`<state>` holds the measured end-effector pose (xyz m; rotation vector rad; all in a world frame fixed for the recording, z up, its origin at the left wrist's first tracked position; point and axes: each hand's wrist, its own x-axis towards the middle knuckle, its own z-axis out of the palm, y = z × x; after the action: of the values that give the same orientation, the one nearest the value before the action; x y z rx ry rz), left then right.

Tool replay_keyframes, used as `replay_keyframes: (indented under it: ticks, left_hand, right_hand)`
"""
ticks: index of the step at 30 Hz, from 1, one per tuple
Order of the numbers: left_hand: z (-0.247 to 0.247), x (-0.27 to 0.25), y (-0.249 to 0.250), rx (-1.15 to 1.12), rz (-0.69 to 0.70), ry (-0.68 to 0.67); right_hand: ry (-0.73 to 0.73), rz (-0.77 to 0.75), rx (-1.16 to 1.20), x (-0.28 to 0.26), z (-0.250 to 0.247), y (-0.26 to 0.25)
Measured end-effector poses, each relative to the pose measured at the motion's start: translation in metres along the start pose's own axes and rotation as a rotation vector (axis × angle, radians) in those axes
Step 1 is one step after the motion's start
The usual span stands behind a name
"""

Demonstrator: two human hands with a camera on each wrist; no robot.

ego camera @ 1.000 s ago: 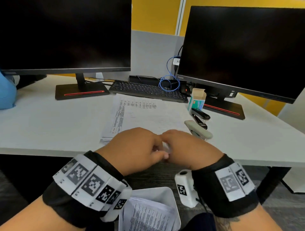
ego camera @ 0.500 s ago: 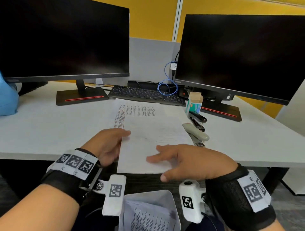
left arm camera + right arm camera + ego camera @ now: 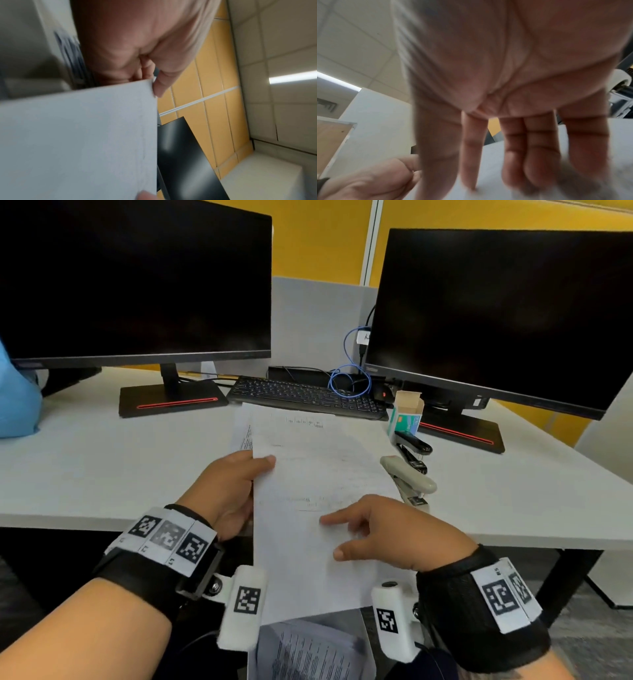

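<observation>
Though faintly printed, white sheet (image 3: 318, 474) pinched by left hand (image 3: 226, 491), under flat right hand (image 3: 394, 532).

Fingers of the left hand (image 3: 229, 491) lie hidden under the sheet (image 3: 318, 467) — print unreadable.

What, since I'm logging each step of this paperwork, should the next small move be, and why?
Probably the right hand should pinch the sheet at its right edge. Only the left hand pinches it, at its left edge; it overhangs the near edge of the desk, and the right hand's fingers are straight, gripping nothing.
</observation>
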<state>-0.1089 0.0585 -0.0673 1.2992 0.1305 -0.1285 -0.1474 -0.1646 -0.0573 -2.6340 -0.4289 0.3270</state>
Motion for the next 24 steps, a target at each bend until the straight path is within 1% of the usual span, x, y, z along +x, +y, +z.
replay_keyframes:
  ticks: [1, 2, 5, 6, 7, 9, 11, 13, 17, 20, 22, 24]
  left_hand:
    - [0.0, 0.0, 0.003, -0.018, 0.003, 0.033]
    - [-0.001, 0.0, 0.006, -0.025, 0.004, 0.042]
    - [-0.001, -0.004, 0.01, 0.057, 0.03, 0.036]
    - [0.0, -0.004, 0.009, 0.093, 0.039, 0.034]
    - [0.0, -0.005, 0.007, 0.126, 0.047, 0.033]
    - [0.002, -0.007, 0.002, 0.185, 0.062, 0.024]
    - [0.004, -0.009, -0.003, 0.245, 0.078, 0.007]
    - [0.005, -0.01, -0.005, 0.309, 0.123, -0.005]
    - [0.004, -0.009, -0.006, 0.475, 0.235, -0.008]
    - [0.005, -0.012, -0.003, 0.521, 0.267, -0.018]
    - [0.008, -0.017, -0.001, 0.558, 0.312, -0.036]
    - [0.011, -0.02, 0.001, 0.593, 0.39, -0.028]
  right_hand:
    - [0.047, 0.012, 0.035, 0.001, -0.002, 0.002]
    - [0.138, 0.031, 0.062, 0.002, -0.005, 0.003]
    - [0.519, 0.17, 0.058, 0.013, -0.02, 0.022]
    - [0.601, 0.235, 0.037, 0.019, -0.026, 0.03]
    - [0.635, 0.306, 0.005, 0.025, -0.03, 0.04]
    - [0.588, 0.455, -0.085, 0.036, -0.037, 0.055]
    - [0.502, 0.545, -0.151, 0.045, -0.038, 0.062]
    - [0.45, 0.577, -0.159, 0.052, -0.035, 0.063]
    - [0.471, 0.633, -0.096, 0.055, -0.028, 0.061]
    - [0.495, 0.625, -0.009, 0.051, -0.03, 0.058]
    - [0.59, 0.563, 0.12, 0.045, -0.033, 0.054]
    - [0.726, 0.44, 0.308, 0.039, -0.037, 0.046]
